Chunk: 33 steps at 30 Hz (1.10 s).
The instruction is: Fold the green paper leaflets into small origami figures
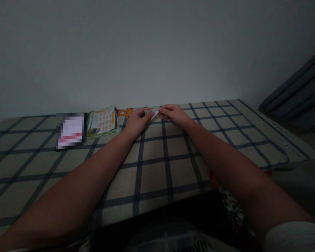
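Both my hands meet over the far part of the table around a small folded piece of printed paper [152, 112]. My left hand [138, 121] pinches its left side between thumb and fingers. At the paper's right tip, my right hand [173, 114] has its thumb and fingertips closed on the edge. The paper is narrow and pointed toward the right, with white and greenish print. Left of my left hand lies a stack of colourful printed sheets [103, 121], the top one showing a calendar-like grid.
A phone-like device [71, 131] with a blurred bright screen lies left of the stack. A checked tablecloth [152, 175] with an orange bear figure [125, 112] covers the table. A plain wall [157, 52] rises behind it; a dark curtain [299, 91] hangs at the right.
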### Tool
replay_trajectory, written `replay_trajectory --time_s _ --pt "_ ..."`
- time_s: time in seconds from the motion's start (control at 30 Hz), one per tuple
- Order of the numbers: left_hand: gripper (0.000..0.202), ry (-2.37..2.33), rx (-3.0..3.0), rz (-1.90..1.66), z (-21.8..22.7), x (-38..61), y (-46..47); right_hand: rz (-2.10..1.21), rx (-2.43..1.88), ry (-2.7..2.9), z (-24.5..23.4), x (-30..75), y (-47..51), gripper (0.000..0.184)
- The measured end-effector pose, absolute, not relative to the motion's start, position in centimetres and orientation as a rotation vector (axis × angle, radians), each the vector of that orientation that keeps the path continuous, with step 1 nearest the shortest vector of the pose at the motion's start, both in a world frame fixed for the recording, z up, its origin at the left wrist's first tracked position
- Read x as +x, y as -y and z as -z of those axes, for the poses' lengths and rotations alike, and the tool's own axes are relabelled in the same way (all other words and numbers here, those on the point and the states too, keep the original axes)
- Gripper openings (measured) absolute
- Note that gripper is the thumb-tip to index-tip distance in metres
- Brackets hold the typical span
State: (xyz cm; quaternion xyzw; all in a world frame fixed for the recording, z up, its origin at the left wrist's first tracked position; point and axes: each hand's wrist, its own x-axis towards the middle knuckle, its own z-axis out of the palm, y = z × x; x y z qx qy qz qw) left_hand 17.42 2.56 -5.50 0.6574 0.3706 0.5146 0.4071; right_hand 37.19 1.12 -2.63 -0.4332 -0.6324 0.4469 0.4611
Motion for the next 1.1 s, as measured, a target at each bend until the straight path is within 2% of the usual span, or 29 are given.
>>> replay_trajectory --time_s 0.73,1.1 --pt "0.049 -0.897 1.608 -1.245 5.41 17.43 -2.55 -1.029 -1.095 1.531 2.33 37.01 -0.79 0.019" --pt "0.041 -0.901 1.671 -1.242 5.72 17.3 -2.85 -0.999 -1.083 1.548 2.7 37.09 -1.15 0.026"
